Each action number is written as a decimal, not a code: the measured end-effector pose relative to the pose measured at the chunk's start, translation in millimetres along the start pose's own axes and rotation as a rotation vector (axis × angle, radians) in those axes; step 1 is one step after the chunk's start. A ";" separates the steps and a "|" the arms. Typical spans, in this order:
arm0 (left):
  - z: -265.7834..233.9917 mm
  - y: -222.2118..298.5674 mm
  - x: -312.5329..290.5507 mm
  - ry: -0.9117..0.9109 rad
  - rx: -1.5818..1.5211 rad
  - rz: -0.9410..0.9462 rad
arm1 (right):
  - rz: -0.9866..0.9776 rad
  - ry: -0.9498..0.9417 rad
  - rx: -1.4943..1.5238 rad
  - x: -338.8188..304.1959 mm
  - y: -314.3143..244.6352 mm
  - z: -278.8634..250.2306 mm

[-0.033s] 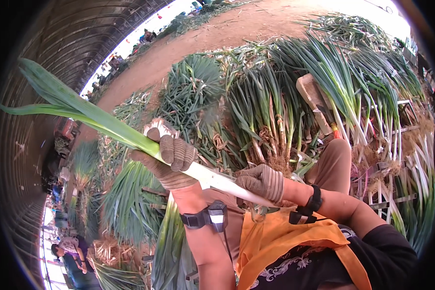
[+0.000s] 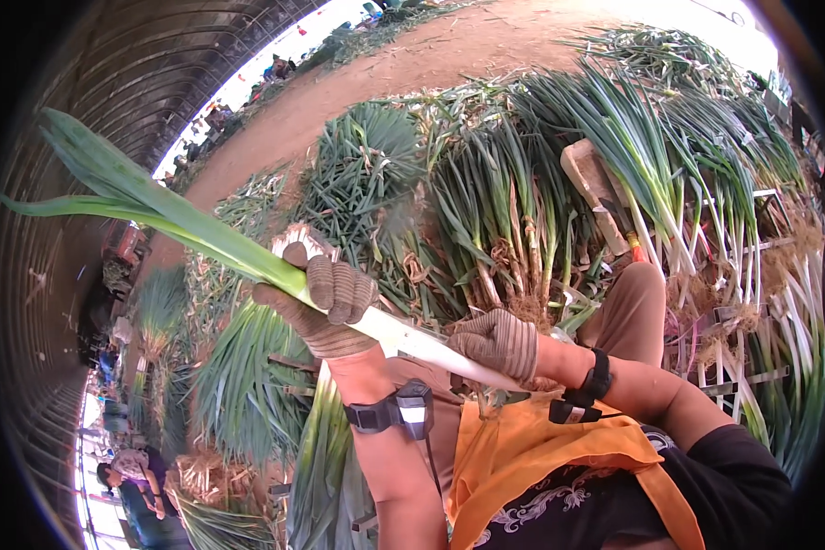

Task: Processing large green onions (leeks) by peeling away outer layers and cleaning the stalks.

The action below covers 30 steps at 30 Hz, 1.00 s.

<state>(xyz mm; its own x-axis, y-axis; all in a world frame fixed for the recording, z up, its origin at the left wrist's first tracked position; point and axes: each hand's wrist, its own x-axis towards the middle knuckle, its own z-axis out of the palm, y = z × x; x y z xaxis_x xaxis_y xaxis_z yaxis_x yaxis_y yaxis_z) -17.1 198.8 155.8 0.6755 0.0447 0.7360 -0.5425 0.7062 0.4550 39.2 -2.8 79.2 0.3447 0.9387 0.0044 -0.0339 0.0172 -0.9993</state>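
A large green onion (image 2: 408, 341) lies slantwise across my front, its green leaves reaching to the upper left and its white shank running down to the right. My left hand (image 2: 325, 298), in a brown striped glove, is wrapped round the stalk where green turns to white. Lower down, my right hand (image 2: 495, 343), gloved alike, is curled closed against the white shank, its fingertips hidden. The root end is close to my orange apron (image 2: 513, 449); I cannot make out its tip.
Upright green onions (image 2: 509, 211) with rooty bases stand just ahead. A wooden-looking tool (image 2: 596, 192) leans among them. Leaf trimmings (image 2: 362, 165) lie heaped to the left of these. A dirt path (image 2: 412, 69) runs behind, and another person (image 2: 137, 472) is at far left.
My left hand and the green onion have shifted very slightly to the right. Both hands keep their hold.
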 end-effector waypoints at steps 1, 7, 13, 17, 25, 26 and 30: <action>-2.1 -4.8 -2.4 0.002 -0.006 -0.002 | 0.204 -0.005 -0.059 0.4 -4.6 -3.9; 2.2 -22.4 -1.9 0.076 0.073 -0.066 | -0.420 -0.291 -0.798 20.6 89.2 -14.3; 30.5 -11.6 29.8 0.358 0.386 -0.076 | 0.379 -0.256 -1.217 14.5 250.1 -59.7; 38.7 17.3 18.9 0.668 0.669 -0.036 | 0.466 -0.259 -1.327 11.5 256.5 -49.1; 77.7 58.6 84.3 0.975 0.818 0.112 | 0.715 -0.199 -1.305 -3.2 310.6 -164.9; 70.9 59.5 77.1 1.014 0.838 0.100 | 0.609 -0.167 -1.285 15.5 249.4 -146.0; 43.5 6.7 55.2 0.918 0.764 0.071 | 0.067 0.005 -0.261 30.1 121.5 -109.0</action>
<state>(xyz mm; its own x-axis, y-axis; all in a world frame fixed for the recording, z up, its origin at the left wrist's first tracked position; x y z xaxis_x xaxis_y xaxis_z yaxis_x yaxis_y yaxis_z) -5.2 175.3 221.2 0.5678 0.7741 0.2800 -0.5394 0.0930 0.8369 147.7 -9.9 -46.2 0.3548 0.9329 -0.0613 0.1862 -0.1348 -0.9732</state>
